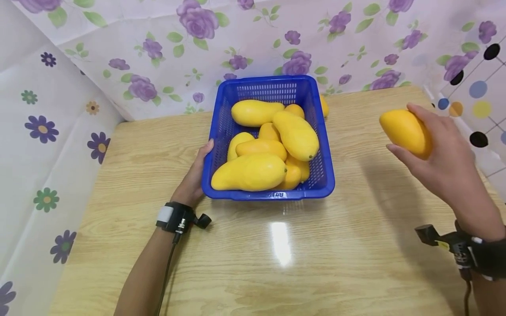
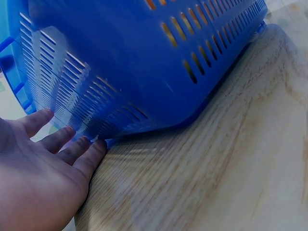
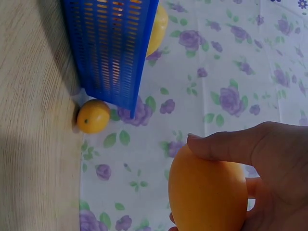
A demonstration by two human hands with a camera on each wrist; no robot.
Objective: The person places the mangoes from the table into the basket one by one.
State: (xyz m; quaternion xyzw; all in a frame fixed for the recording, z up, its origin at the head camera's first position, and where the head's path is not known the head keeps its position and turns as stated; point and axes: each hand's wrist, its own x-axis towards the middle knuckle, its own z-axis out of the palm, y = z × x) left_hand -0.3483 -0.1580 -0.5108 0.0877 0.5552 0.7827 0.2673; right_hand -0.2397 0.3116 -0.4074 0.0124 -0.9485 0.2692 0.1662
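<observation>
A blue plastic basket [image 1: 327,175] with slotted walls stands on the table, holding several yellow mangoes, among them a long one [image 1: 249,172] at the front and another [image 1: 295,135] at its right. My left hand [image 1: 195,173] touches the basket's left side, the thumb at the rim. In the left wrist view its fingers [image 2: 89,161] lie straight against the outer wall, low down. Off to the right, raised over the table, my right hand [image 1: 446,153] grips an orange-yellow mango [image 1: 407,131]. The right wrist view shows the thumb across this mango [image 3: 207,192].
Behind the basket's right side, a loose mango [image 3: 94,116] lies on the table near the back edge. The wooden table [image 1: 253,272] meets a flowered cloth [image 1: 253,39] at the back. Other patterned sheets hang at the left and right.
</observation>
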